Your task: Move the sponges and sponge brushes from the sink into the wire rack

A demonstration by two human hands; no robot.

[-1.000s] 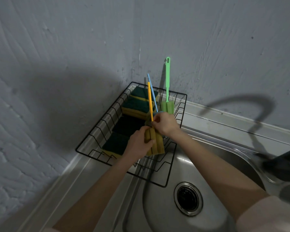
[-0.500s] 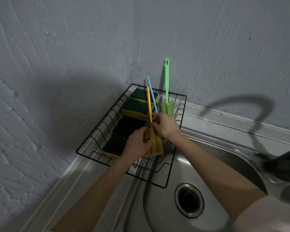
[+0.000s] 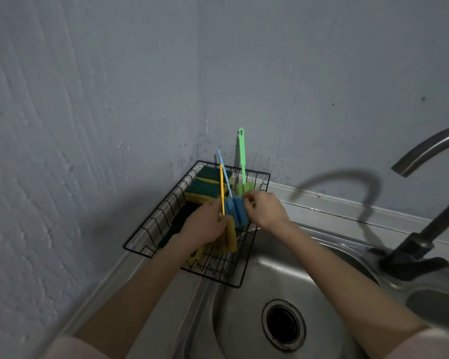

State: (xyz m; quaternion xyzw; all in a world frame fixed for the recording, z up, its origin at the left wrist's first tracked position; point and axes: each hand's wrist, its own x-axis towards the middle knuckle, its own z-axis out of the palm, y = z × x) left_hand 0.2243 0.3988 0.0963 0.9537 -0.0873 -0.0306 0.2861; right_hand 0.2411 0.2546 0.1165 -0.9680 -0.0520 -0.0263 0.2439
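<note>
The black wire rack [image 3: 254,172] sits in the corner left of the sink [image 3: 244,320]. Green-and-yellow sponges [image 3: 205,187] lie in its far left part, and a dark one [image 3: 176,224] lies nearer. A green sponge brush [image 3: 244,189] stands in the rack's far right corner, its handle against the wall. My left hand [image 3: 202,226] grips the yellow sponge brush [image 3: 228,240] where handle meets head, over the rack. My right hand [image 3: 266,209] pinches the upper right edge of the blue sponge brush [image 3: 236,212], which stands just behind the yellow one.
The steel basin holds only its drain [image 3: 283,325]. A dark faucet [image 3: 420,244] rises at the right, its spout arching overhead. Grey walls close the corner behind and left of the rack. A narrow steel ledge [image 3: 347,211] runs along the back wall.
My right hand has slid from the handles to the right, uncovering the blue sponge head between my hands. The left hand keeps its grip on the yellow brush. The view has dropped lower.
</note>
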